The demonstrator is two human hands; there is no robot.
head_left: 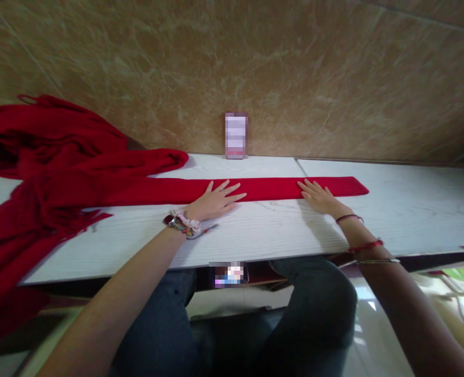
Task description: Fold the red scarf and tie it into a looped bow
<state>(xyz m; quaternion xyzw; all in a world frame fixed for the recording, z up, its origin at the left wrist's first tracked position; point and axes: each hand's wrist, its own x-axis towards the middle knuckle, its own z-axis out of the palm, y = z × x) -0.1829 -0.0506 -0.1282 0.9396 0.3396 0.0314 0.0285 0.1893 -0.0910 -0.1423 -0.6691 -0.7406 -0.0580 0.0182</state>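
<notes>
A long red scarf lies folded into a narrow flat strip along the white table. Its right end narrows to a slanted tip, while its left part runs into a loose red heap with fringe. My left hand rests flat on the middle of the strip, fingers spread, a ring on one finger. Farther right, my right hand lies on the same strip near its end, fingers stretched out. Neither hand grips the cloth. The heap hides how the rest of the scarf is folded.
The white wood-grain table stands against a brown marbled wall. A blurred upright phone-like object leans at the wall. Another blurred screen sits below the table's front edge, between my knees. A green bowl-like thing shows at the lower right.
</notes>
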